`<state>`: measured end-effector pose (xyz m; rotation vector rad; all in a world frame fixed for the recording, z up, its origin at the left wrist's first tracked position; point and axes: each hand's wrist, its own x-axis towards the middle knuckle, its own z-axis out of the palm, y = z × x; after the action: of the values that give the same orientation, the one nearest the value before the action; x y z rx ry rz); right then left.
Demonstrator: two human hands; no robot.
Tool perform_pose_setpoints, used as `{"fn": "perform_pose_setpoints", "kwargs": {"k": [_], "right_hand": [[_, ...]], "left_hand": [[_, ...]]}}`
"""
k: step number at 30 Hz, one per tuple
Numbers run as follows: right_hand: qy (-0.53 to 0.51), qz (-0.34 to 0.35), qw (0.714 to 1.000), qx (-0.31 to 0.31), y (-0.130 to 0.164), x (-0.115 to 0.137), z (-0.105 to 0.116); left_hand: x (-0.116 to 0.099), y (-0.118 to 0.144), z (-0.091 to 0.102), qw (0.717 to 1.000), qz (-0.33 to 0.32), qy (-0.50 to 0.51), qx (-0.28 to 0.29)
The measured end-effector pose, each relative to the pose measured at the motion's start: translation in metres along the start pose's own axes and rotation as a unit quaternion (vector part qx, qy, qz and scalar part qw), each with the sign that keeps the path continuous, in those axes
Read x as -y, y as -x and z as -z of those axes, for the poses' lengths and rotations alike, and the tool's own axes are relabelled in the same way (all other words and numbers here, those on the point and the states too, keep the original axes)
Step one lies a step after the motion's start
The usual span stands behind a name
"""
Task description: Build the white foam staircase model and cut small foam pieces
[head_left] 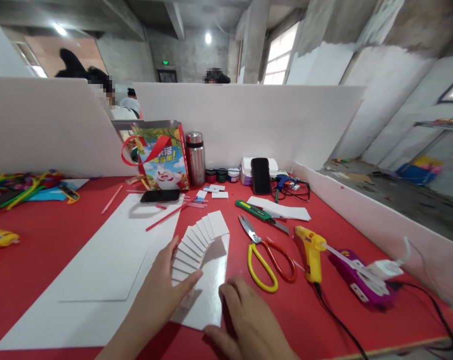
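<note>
L hand (165, 287) has the curved white steps (192, 245) between thumb & fingers, thumb on the near side, fingers on the outer side. R hand (247, 307) is loosely curled at the right edge of the small white board (211, 300); can't tell if it's pinching it. Steps sit on that board, in front of the person, mid-table (54, 240).

Risks: too hard a squeeze from L hand could bend or unstick the thin steps; a nudge from R hand could shift the board & tilt the curve. Cutter (254, 211) lies w/ blade out, scissors (255, 239) w/ blades a bit apart, so a careless reach right could mean a cut. Glue gun (312, 252) may be hot, & its cord (331, 312) could snag a sleeve.

Containers: gift bag (164, 162), contents n/a from here; steel bottle (195, 160), lid on, inside hidden; small jars (222, 175) beside it, contents unclear; white box (246, 169) behind a phone (261, 176), can't see in.
</note>
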<state>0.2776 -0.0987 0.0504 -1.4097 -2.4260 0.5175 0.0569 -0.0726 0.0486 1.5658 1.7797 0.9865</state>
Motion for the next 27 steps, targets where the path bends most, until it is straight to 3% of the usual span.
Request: {"fn": "perform_pose_setpoints", "kwargs": {"k": [3,6,11,15,19,20,23,27], "right_hand": [[-0.066,-0.027,0.997,0.011,-0.005,0.000,0.015],[-0.201,-0.090,0.975,-0.026,-0.020,-0.009,0.034],[-0.445,-0.159,0.871,-0.130,-0.072,-0.028,0.050],[-0.475,-0.172,0.853,-0.128,-0.103,-0.035,0.048],[-0.490,-0.188,0.844,-0.110,-0.110,-0.039,0.039],[-0.495,-0.190,0.841,-0.105,-0.109,-0.039,0.037],[-0.509,-0.193,0.834,-0.092,-0.106,-0.038,0.032],[-0.528,-0.201,0.822,-0.075,-0.104,-0.036,0.031]], "left_hand": [[-0.001,-0.010,-0.004,0.996,-0.028,-0.089,0.000],[-0.004,-0.016,-0.007,0.991,-0.048,-0.128,-0.003],[-0.009,-0.014,-0.004,0.990,-0.034,-0.139,0.021],[-0.017,-0.018,0.008,0.994,-0.019,-0.097,0.052],[-0.028,-0.053,0.015,0.999,0.005,0.037,0.013],[-0.031,-0.064,0.013,0.994,0.023,0.103,0.011],[-0.041,-0.093,-0.001,0.986,0.041,0.162,0.028],[-0.047,-0.107,-0.023,0.974,0.063,0.212,0.056]]}}
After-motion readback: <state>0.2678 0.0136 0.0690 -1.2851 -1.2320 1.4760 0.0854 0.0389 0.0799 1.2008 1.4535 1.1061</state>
